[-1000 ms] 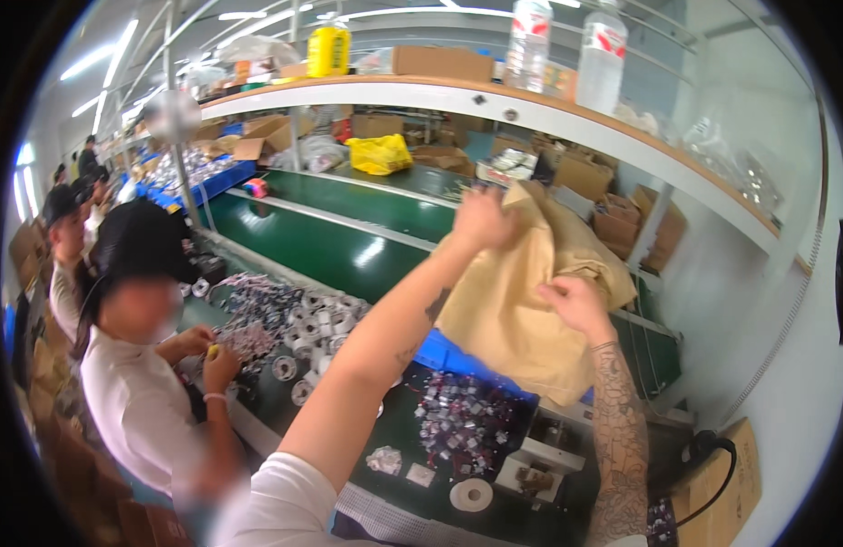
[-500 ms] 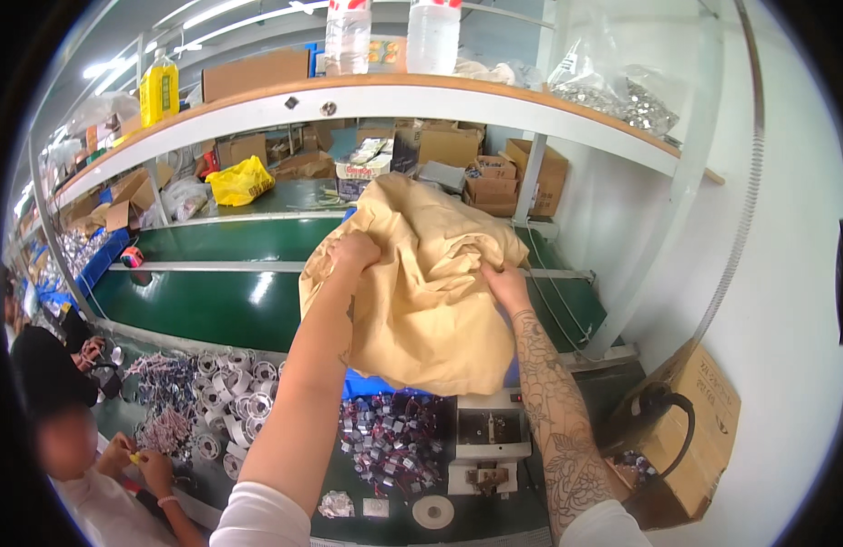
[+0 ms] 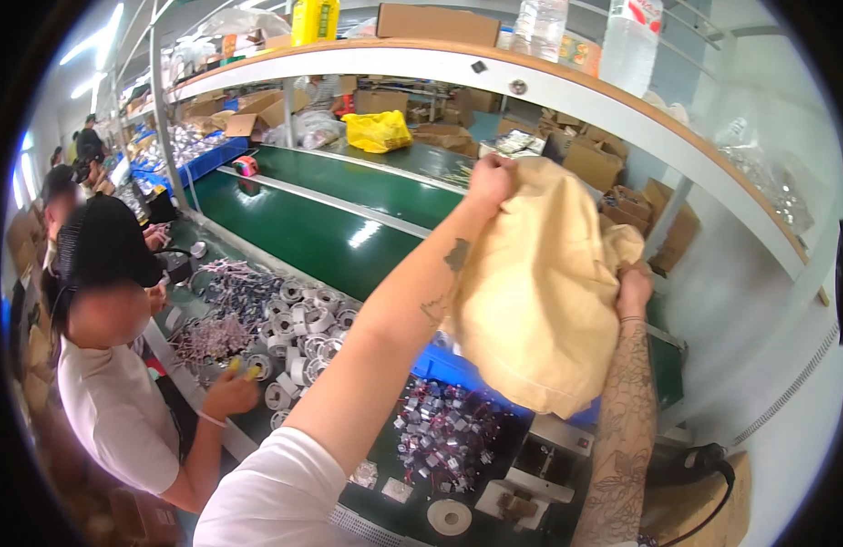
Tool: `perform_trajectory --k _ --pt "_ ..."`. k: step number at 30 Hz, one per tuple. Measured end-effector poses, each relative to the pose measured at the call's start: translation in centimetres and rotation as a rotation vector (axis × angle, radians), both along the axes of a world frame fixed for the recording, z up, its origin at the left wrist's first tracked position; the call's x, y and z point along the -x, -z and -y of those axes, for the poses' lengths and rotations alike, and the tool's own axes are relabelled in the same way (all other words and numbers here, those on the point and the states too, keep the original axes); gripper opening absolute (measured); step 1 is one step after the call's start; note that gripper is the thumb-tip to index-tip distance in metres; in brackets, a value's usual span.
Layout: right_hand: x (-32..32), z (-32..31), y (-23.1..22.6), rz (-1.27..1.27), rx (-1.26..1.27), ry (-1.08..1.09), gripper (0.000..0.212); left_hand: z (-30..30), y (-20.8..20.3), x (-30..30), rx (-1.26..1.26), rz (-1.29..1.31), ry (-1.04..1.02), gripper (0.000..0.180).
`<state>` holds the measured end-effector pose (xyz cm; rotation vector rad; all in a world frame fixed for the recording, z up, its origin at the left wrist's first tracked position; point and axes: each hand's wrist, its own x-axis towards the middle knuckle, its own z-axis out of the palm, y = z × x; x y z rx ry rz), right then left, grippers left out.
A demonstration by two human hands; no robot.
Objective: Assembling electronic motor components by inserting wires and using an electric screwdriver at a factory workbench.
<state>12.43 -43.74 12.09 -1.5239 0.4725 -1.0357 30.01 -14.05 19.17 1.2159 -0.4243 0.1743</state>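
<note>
Bunched up between my two raised hands hangs a large tan cloth [image 3: 540,283], above the bench. My left hand [image 3: 493,178] grips its upper left edge with curled fingers. Lower down, at its right edge, my right hand [image 3: 634,284] is closed on a fold. Below and partly behind the cloth shows a blue tray [image 3: 444,366], whose contents are mostly hidden. A pile of small grey motors with wires [image 3: 444,433] lies on the bench in front of it. Right of that pile stands a small light-coloured bench machine [image 3: 554,456].
White plastic rings [image 3: 303,333] and bundles of wires [image 3: 235,296] are heaped to the left. A person in a white shirt [image 3: 121,392] works there. A green conveyor [image 3: 330,219] runs behind, under a shelf [image 3: 440,53] holding bottles. A white disc [image 3: 449,517] lies near the front.
My view has turned leftward. Both hands keep their grip while the cloth has been lifted and gathered into a narrower, hanging shape. More of the co-worker shows.
</note>
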Motion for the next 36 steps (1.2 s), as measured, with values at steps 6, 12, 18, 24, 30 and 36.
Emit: perform_trajectory --k 6,12,18,24,30,36 --pt "-1.0 1.9 -2.5 0.084 0.028 -0.005 0.024 0.4 -2.7 3.9 0.548 -0.205 0.427 0.007" --pt "-2.4 1.7 0.1 -0.078 0.084 0.094 0.038 -2.8 1.2 1.9 0.146 -0.087 0.560 0.009" --pt "-2.4 12.1 10.4 -0.107 0.307 0.109 0.036 -3.3 8.9 2.7 -0.789 0.068 -0.034 0.038" --pt "-0.6 6.1 10.1 -0.156 0.261 -0.032 0.047 -6.2 9.5 6.0 -0.830 0.028 -0.197 0.039" --pt "4.0 0.5 7.5 -0.274 0.066 -0.045 0.073 -10.7 9.2 12.6 -1.086 0.200 -0.493 0.053" --pt "2.1 1.3 11.6 -0.204 0.147 -0.207 0.076 -11.9 12.2 16.4 -1.002 0.089 -0.231 0.061"
